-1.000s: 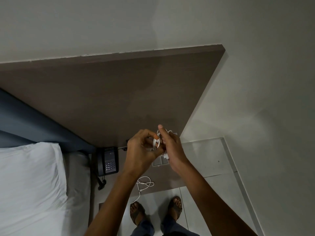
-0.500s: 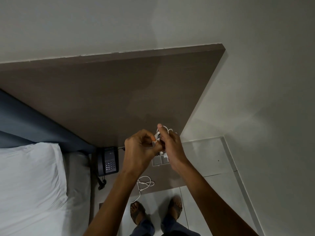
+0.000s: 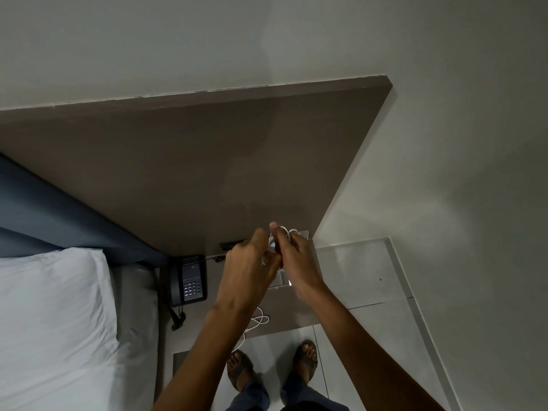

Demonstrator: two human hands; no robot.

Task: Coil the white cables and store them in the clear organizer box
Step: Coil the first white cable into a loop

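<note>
Nearest the camera: two feet in dark sandals (image 3: 308, 361) on the pale floor tiles (image 3: 364, 345), jeans cuffs just visible at the bottom edge. Off to the left, a bed with a white pillow (image 3: 50, 315) and a grey sheet beside it.

A bit further out, a loose white cable (image 3: 257, 320) lying in a messy loop on the brown table (image 3: 290, 310), one end trailing off the front edge toward the floor. Left of that, a black desk phone (image 3: 189, 280) with its curly cord hanging down the side.

Then the hands, both raised over the table and blocking most of what sits underneath. Left hand (image 3: 250, 268) and right hand (image 3: 296, 262) pressed close together, each grip pinched narrow on the same coiled white cable (image 3: 283, 232), small white loops poking up above the fingertips, held in the air and not touching the table. Thin, glossy, rounded loops, partly buried between the fingers.

Right behind and under the right hand, a pale translucent box corner, probably the clear organizer box (image 3: 281, 281), mostly hidden so hard to say what's in it.

Farthest back: a big brown wood panel (image 3: 192, 173) behind a blue padded headboard (image 3: 44, 212), and plain grey walls.
</note>
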